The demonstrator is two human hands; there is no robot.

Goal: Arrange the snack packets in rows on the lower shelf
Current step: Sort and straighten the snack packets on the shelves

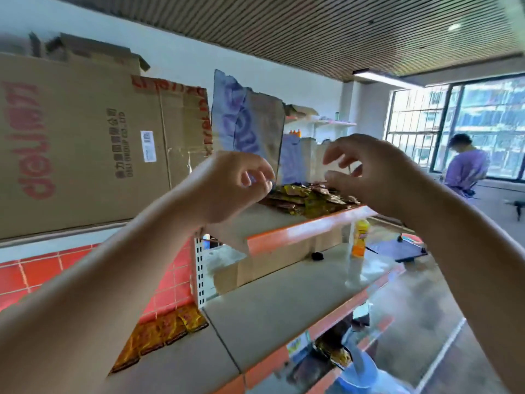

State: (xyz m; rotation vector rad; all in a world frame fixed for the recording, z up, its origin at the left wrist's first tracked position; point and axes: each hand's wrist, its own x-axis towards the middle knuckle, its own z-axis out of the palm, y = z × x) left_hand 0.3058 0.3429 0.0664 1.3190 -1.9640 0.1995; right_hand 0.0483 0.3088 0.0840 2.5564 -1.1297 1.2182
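Note:
A loose heap of yellow-brown snack packets lies on the upper shelf, which has an orange front edge. My left hand hovers at the heap's left end with its fingers curled and empty. To the right, my right hand hangs above the heap's far end, fingers spread and bent, holding nothing. A row of the same packets lies along the back of the lower shelf, partly hidden by my left forearm.
Large cardboard boxes stand at the left behind the shelving. An orange bottle and a small black object sit on the lower shelf. More packets lie on a shelf below. A person stands by the window at far right.

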